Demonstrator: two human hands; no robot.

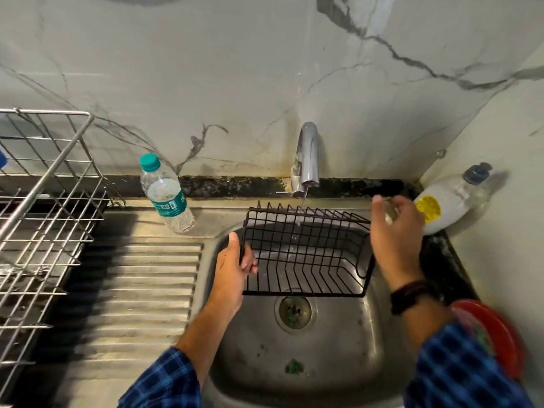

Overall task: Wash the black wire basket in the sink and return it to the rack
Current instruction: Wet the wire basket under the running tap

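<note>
The left hand (235,260) is clenching the 9 o'clock rim of the black wire basket (306,254), holding it tilted at 12 o'clock over the sink (338,348) so that water from the tap (307,154) is running through its wires. The right hand (394,231) is hovering, blurred, at 2 o'clock, and its grip cannot be told.

Open low in sink (338,363), crowded at back.
Blocked behind by faucet (307,154) and black wire basket (306,254); hemmed right by soap bottle (450,207) and red plate (494,340), left by water bottle (166,198); free across drainboard (141,290) up to rack (44,201).
</note>
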